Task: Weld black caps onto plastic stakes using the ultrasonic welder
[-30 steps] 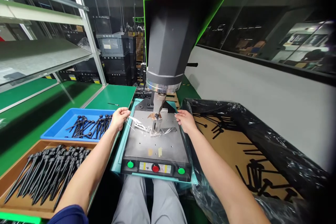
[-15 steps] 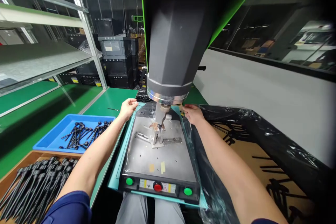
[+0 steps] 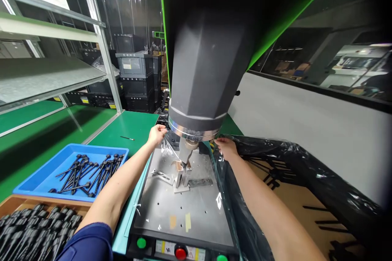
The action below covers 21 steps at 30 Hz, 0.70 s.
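Note:
At the back left corner of the metal plate [image 3: 196,202], my left hand [image 3: 157,134] is closed in a pinch on thin clear plastic film [image 3: 168,146]. My right hand [image 3: 226,147] is pinched at the back right, apparently on the same film; its fingertips are partly hidden. Glints of the film show above the plate. Between the hands, the welding horn [image 3: 185,151] of the press points down at a small metal fixture [image 3: 182,179] on the plate. The horn's tip is close to the fixture's top; I cannot tell whether they touch.
The dark press head [image 3: 202,57] hangs over the middle. On the left are a blue tray [image 3: 33,181] of black long-stemmed parts and a brown box [image 3: 18,200] of more. A black-lined carton [image 3: 294,195] is on the right. Green buttons [image 3: 141,243] and a red button [image 3: 180,252] line the front.
My view has tilted up, so the plate and press sit lower in the picture. My left hand has moved slightly inward toward the horn, and the film beside it now shows more clearly.

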{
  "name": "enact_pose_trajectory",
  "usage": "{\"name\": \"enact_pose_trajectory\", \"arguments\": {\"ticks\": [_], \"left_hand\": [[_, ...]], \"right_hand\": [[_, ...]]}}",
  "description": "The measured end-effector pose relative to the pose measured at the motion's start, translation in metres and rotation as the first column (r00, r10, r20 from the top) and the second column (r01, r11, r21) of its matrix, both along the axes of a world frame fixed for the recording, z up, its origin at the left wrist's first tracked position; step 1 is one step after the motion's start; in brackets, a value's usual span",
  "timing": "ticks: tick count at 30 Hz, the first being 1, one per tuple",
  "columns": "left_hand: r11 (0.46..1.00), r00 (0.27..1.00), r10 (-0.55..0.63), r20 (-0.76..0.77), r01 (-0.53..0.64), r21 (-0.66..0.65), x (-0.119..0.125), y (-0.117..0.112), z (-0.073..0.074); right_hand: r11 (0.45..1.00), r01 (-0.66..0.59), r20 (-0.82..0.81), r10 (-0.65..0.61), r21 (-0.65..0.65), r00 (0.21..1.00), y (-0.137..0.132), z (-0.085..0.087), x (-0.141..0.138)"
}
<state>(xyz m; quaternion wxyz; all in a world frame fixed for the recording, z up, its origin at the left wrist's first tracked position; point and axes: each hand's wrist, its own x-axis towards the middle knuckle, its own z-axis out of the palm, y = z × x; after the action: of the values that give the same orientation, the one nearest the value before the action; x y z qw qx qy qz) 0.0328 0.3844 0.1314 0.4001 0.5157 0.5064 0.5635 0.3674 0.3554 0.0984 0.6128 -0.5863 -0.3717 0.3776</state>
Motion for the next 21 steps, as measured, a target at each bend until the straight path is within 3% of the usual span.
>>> {"name": "enact_pose_trajectory", "arguments": {"ticks": [11,21], "left_hand": [[0.994,0.988,0.058,-0.140,-0.071,-0.088,0.004,-0.003,-0.012],[0.981,0.973,0.019,-0.229,-0.062,-0.182,0.001,-0.001,-0.023]], "right_hand": [[0.990,0.010,0.024,-0.007,-0.143,1.000,0.002,-0.022,0.002],[0.983,0.009,0.144,0.018,-0.182,0.989,-0.008,-0.036,0.006]]}}
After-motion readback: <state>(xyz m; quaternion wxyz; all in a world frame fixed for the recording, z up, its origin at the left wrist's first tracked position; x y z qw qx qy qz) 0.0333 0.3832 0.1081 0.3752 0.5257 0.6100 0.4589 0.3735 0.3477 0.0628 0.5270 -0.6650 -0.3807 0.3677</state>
